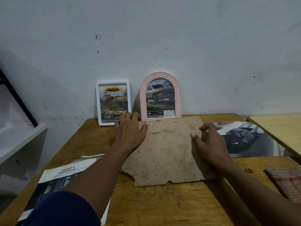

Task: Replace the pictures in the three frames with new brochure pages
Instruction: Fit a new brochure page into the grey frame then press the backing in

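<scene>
A stained brown backing board (pixel 164 152) lies flat in the middle of the wooden table (pixel 162 206). My left hand (pixel 130 131) rests at its left edge with straight fingers, the thumb on top of the board. My right hand (pixel 208 141) grips the board's right edge, fingers curled and thumb pressed on its face. A white rectangular frame (pixel 113 102) and a pink arched frame (pixel 160 97) stand against the wall behind, each with a car picture inside. A brochure page headed SAFETY (pixel 65 175) lies front left. A page with a dark car (pixel 244 137) lies to the right.
A reddish woven piece (pixel 288 181) lies at the table's right front. A second, lighter tabletop (pixel 280 128) adjoins at the right. A white shelf (pixel 17 137) with a black bar stands to the left. The white wall closes off the back.
</scene>
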`<state>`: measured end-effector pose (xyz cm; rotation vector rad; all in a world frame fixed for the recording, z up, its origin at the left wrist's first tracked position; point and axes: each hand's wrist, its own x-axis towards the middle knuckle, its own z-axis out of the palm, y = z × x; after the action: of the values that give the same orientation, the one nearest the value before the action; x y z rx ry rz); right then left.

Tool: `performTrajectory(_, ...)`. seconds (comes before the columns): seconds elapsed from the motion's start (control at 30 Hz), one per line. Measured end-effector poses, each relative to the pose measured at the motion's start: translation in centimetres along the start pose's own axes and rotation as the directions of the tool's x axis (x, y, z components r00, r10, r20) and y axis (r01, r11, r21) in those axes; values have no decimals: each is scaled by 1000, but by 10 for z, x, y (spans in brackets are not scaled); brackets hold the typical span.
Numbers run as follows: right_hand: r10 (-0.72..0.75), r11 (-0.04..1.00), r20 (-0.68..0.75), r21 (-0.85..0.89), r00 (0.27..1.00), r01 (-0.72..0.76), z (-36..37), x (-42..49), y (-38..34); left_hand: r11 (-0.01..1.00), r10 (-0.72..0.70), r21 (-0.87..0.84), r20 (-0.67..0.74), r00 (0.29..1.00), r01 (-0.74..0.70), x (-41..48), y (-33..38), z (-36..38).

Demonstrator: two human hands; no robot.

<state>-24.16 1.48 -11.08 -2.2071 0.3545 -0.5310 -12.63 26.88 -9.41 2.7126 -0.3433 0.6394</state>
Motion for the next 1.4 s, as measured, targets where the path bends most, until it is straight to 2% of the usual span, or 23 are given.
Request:
performTrajectory(0.1, 55, 998, 23, -12, 998, -54, -4, 22, -10, 996, -51, -68, 32, 998, 53, 0, -7, 4)
performTrajectory(0.23, 162, 971, 18, -183, 987, -156, 0, 61, -19, 964, -183, -160, 172, 968, 211, -3, -29, 6)
performTrajectory(0.37, 214, 925, 95, -338, 972, -171, 12, 77, -27, 924, -181, -279, 285, 941, 262, -15, -47, 7)
performTrajectory(0.47, 171, 899, 184, -432, 968, -77, 26, 73, -30, 925, -200, -258, 296, 934, 279, -21, -50, 8)
performTrajectory(0.53, 164, 896, 175, -438, 971, -73, 35, 66, -26, 925, -220, -248, 274, 936, 290, -23, -47, 8)
performTrajectory(0.8, 30, 774, 267, -616, 963, 147, 37, 34, -11, 977, -175, -81, 222, 959, 197, -30, -34, 9)
performTrajectory(1.0, -17, 766, 339, -600, 941, 230, 35, 37, -5, 991, -128, 12, 270, 954, 130, -23, -34, 16)
performTrajectory(1.13, -57, 786, 453, -530, 890, 320, 33, 45, -4, 994, -73, -46, 396, 915, 99, -17, -33, 30)
performTrajectory(1.2, -110, 808, 430, -486, 896, 333, 37, 41, -2, 996, -45, -52, 432, 901, 74, -20, -32, 33)
performTrajectory(1.27, -165, 851, 331, -427, 929, 304, 41, 36, 0, 991, -25, -104, 485, 874, 86, -20, -35, 25)
performTrajectory(1.33, -174, 893, 212, -378, 962, 245, 41, 34, 2, 973, -3, -191, 558, 830, 132, -21, -39, 13)
performTrajectory(1.4, -155, 912, 132, -363, 979, 193, 38, 33, 6, 968, 4, -210, 569, 822, 141, -26, -41, 8)
